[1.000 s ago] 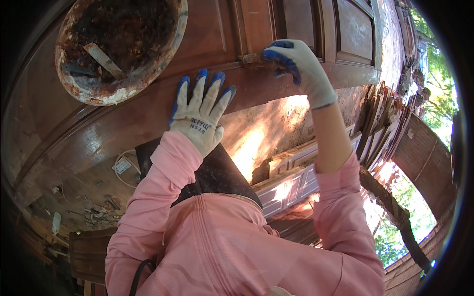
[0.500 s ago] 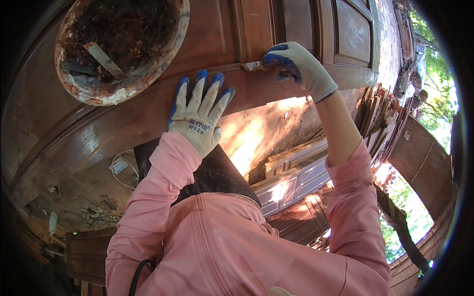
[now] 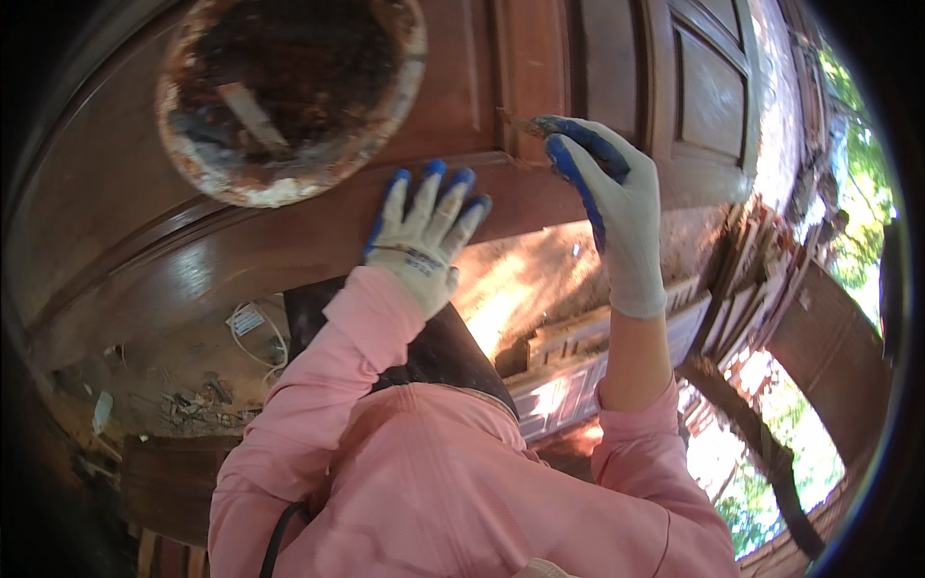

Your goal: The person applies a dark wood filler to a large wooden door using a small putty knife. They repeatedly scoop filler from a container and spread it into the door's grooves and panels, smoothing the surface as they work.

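A brown panelled wooden door (image 3: 540, 197) lies flat before me. My left hand (image 3: 419, 236), in a white glove with blue fingertips, rests on its near edge with the fingers spread. My right hand (image 3: 607, 183), gloved alike, pinches a small flat scraper blade (image 3: 525, 123) just over the door's frame beside a panel. Most of the blade is hidden by the fingers. Left of my hands a round, crusted basin (image 3: 289, 193) sits on the door, with dark reddish-brown paste inside. A flat metal strip (image 3: 252, 118) lies in the paste.
Below the door's near edge, pale panelled boards (image 3: 617, 352) lie on the sunlit ground. Stacked wood strips (image 3: 752, 250) stand at the right. A white cable (image 3: 279, 352) and scattered debris (image 3: 207, 400) lie on the floor at left.
My right hand has turned, fingers pointing up-left, and the blade has shifted from the moulding edge onto the frame farther in. The left hand stays flat on the edge. The whole view has shifted slightly.
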A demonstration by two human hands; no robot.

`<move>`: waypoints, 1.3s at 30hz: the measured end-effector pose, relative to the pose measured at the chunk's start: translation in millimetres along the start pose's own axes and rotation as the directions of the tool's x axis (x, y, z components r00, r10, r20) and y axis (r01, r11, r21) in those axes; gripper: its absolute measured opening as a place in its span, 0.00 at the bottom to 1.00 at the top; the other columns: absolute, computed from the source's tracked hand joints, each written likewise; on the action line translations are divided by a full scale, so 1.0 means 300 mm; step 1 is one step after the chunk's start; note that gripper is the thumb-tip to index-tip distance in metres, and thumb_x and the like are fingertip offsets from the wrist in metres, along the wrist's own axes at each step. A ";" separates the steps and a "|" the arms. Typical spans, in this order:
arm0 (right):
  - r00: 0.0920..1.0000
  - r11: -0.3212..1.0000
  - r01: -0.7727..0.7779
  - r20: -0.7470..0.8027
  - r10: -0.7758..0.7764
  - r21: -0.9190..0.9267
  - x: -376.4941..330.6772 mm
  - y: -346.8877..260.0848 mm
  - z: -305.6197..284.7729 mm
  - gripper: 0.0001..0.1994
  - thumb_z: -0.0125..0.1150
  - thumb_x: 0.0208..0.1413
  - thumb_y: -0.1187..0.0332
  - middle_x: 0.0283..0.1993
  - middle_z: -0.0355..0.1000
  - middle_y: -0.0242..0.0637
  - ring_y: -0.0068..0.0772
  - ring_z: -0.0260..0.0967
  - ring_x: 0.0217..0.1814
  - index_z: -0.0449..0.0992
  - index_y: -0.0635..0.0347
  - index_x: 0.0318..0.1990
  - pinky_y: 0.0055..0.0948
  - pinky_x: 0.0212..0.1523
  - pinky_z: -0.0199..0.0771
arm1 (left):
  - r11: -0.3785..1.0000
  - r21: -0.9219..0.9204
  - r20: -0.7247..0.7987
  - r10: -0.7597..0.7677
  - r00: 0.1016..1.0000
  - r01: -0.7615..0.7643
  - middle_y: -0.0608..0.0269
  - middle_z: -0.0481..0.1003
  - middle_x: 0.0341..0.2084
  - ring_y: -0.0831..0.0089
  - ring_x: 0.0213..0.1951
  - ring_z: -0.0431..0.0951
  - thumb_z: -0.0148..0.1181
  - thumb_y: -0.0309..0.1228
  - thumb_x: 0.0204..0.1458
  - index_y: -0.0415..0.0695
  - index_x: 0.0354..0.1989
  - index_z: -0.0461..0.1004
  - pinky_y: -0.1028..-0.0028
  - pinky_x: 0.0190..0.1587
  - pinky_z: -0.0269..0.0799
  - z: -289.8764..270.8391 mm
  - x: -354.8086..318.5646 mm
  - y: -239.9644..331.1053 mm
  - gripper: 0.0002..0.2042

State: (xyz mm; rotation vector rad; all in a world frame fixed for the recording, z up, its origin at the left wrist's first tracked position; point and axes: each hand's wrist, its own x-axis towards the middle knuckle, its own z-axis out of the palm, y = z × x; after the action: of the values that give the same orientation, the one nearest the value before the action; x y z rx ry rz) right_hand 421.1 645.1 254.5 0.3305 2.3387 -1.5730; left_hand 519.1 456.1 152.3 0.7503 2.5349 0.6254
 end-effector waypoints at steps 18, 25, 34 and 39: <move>0.751 0.235 0.589 0.418 -0.510 -0.773 0.419 -0.176 0.492 0.12 0.62 0.55 0.58 0.35 0.81 0.40 0.48 0.80 0.39 0.86 0.54 0.35 0.44 0.46 0.82 | 0.999 -0.036 0.237 0.009 0.971 0.000 0.61 0.38 0.83 0.53 0.82 0.31 0.49 0.44 0.66 0.55 0.83 0.43 0.42 0.79 0.20 -0.043 0.031 0.013 0.38; 0.846 0.408 0.530 0.435 -0.308 -0.743 0.449 -0.224 0.498 0.14 0.62 0.57 0.56 0.38 0.82 0.42 0.50 0.81 0.44 0.87 0.54 0.40 0.44 0.50 0.81 | 1.000 0.021 0.171 0.016 0.985 -0.020 0.57 0.40 0.83 0.50 0.82 0.31 0.56 0.47 0.62 0.54 0.83 0.44 0.41 0.79 0.22 0.004 0.032 0.013 0.42; 0.795 0.544 0.606 0.464 -0.390 -0.580 0.451 -0.240 0.486 0.14 0.62 0.54 0.60 0.35 0.81 0.54 0.57 0.79 0.44 0.85 0.62 0.32 0.49 0.51 0.78 | 0.999 0.043 0.187 0.000 0.982 -0.008 0.58 0.41 0.83 0.51 0.82 0.33 0.57 0.49 0.62 0.56 0.82 0.45 0.41 0.79 0.23 -0.012 0.027 0.018 0.42; 0.816 0.588 0.578 0.419 -0.399 -0.565 0.409 -0.240 0.459 0.13 0.60 0.55 0.61 0.35 0.81 0.52 0.56 0.79 0.43 0.85 0.61 0.31 0.50 0.50 0.78 | 0.996 0.088 0.174 0.006 0.985 -0.021 0.57 0.41 0.83 0.51 0.82 0.34 0.56 0.50 0.62 0.55 0.83 0.45 0.40 0.79 0.22 -0.013 0.030 0.024 0.42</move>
State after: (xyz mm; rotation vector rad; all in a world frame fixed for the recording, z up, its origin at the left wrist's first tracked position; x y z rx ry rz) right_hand 298.3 493.1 221.7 -0.7188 2.7069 -0.7204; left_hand 513.1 465.7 156.9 0.8169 2.4115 0.4328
